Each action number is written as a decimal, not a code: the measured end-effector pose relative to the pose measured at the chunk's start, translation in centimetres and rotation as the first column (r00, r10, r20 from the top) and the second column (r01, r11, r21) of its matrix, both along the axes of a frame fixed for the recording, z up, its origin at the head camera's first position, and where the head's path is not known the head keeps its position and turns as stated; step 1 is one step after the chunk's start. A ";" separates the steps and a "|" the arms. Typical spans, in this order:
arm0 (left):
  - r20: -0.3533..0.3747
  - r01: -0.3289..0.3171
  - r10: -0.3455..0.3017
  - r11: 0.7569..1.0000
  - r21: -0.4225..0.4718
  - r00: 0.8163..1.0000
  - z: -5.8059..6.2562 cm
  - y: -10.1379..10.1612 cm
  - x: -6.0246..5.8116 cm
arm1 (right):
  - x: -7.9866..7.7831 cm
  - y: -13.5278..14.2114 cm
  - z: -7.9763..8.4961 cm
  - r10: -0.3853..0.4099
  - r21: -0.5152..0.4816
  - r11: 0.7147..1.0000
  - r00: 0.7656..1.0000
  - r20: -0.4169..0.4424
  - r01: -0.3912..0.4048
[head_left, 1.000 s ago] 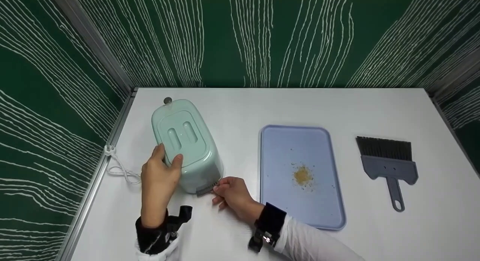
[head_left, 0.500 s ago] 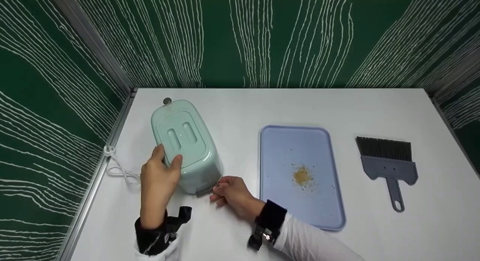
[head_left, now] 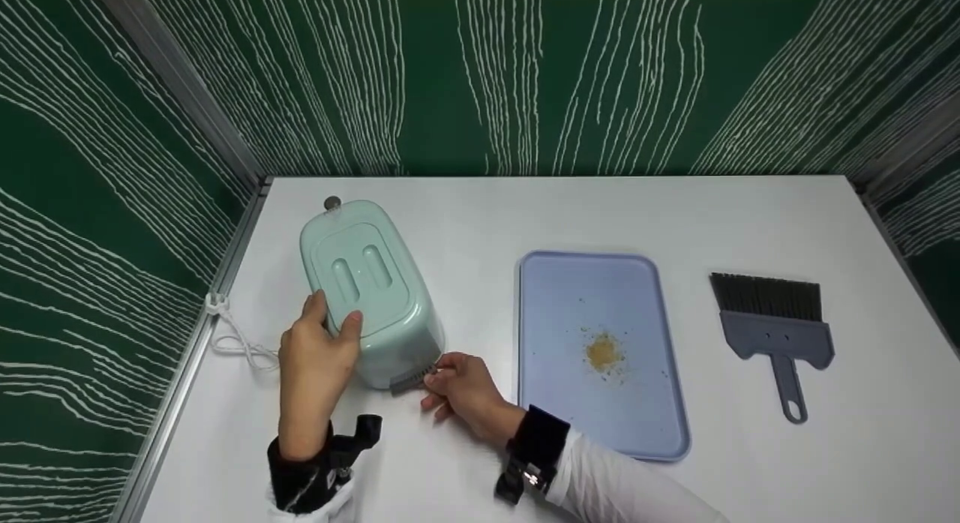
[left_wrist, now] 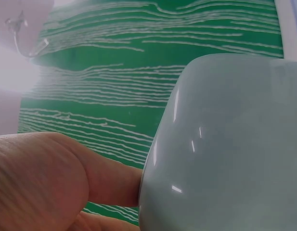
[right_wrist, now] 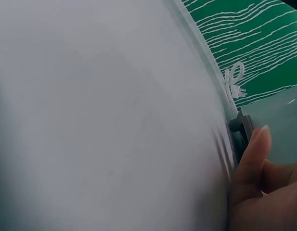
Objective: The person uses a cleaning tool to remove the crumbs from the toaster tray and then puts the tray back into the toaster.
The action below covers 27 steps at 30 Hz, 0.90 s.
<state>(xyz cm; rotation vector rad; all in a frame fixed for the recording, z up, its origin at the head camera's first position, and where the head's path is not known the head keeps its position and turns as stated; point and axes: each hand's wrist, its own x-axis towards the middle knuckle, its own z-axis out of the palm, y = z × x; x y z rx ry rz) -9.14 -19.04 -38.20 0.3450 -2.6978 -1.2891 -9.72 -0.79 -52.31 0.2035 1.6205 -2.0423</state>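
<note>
A mint-green toaster (head_left: 375,279) with a lid-like top stands on the left half of the white table, turned at an angle. My left hand (head_left: 319,362) grips its near left corner, thumb on the top edge and fingers along the side. At the toaster's near bottom edge sits a grey slotted strip, apparently its crumb tray (head_left: 405,380). My right hand (head_left: 469,392) pinches the right end of that strip. The right wrist view shows the thumb against the grey part (right_wrist: 245,126); the fingertips' exact hold is partly hidden.
Right of the toaster lies a blue tray (head_left: 555,305) with a small heap of yellowish crumbs (head_left: 602,352). A grey hand brush (head_left: 776,335) with dark bristles lies farther right. A white cord (head_left: 240,343) with a plug lies by the table's left edge.
Hands, toaster and strip stay in nearly the same place. Only a very slight shift of the whole head view shows.
</note>
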 end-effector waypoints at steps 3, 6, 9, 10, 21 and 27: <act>0.002 -0.001 0.001 1.000 -0.002 1.000 0.1 0.0 0.1 | 0.0 -0.2 -0.1 -0.015 0.015 1.000 1.000 -0.018 0.015; 0.002 -0.004 0.004 1.000 -0.003 1.000 0.1 0.1 0.2 | 0.0 -0.3 -0.1 -0.028 0.029 0.999 0.999 -0.027 0.029; -0.001 -0.006 0.006 1.000 -0.014 1.000 0.2 0.2 0.2 | 0.0 -0.4 0.0 -0.034 0.039 0.999 0.999 -0.029 0.035; -0.003 -0.006 0.006 1.000 -0.017 1.000 0.3 0.2 0.2 | 0.0 -0.4 0.0 -0.035 0.040 0.999 0.999 -0.030 0.036; -0.020 -0.003 0.002 0.999 -0.041 1.000 0.2 0.0 0.1 | 0.2 -0.8 0.3 -0.060 0.020 0.998 0.998 -0.033 0.061; -0.008 -0.006 0.006 1.000 -0.018 1.000 0.3 0.0 0.1 | 0.4 -0.7 0.3 -0.056 0.037 0.998 0.998 -0.040 0.057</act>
